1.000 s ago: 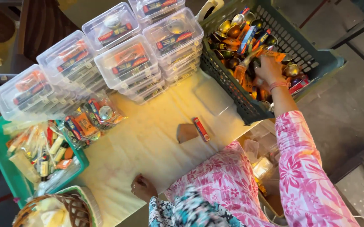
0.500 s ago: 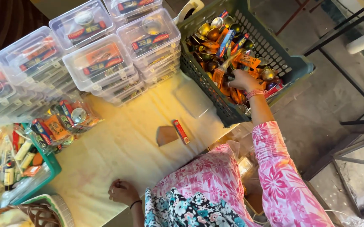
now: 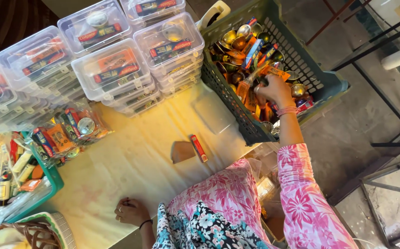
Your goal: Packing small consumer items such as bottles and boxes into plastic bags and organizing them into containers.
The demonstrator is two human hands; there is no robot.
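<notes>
Much of the scene was hard to read. The dark green crate (image 3: pixel 322 85) hung partly over the table edge, and the heap of small metal bowls (image 3: pixel 241 39) and orange packets (image 3: pixel 273 71) inside it lay so jumbled that single pieces were difficult to tell apart. The stacked clear plastic boxes (image 3: pixel 112 69) were cut off at the top and left edges of the view, and only a corner of the teal tray (image 3: pixel 52 180) and the woven basket (image 3: pixel 47 230) showed at the lower left.

The right hand (image 3: pixel 273 90) reached into the crate, fingers curled down among the packets; it seemed to grip something orange, though the knuckles hid what lay beneath, so I cannot tell what it held. The left hand (image 3: pixel 130 212) rested on the pale table (image 3: pixel 130 157) near its front edge, fingers loosely bent and closed on nothing, just touching the surface.

A small brown card (image 3: pixel 182 151) and a narrow red box (image 3: pixel 199 147) lay side by side on the table, between the two hands.
</notes>
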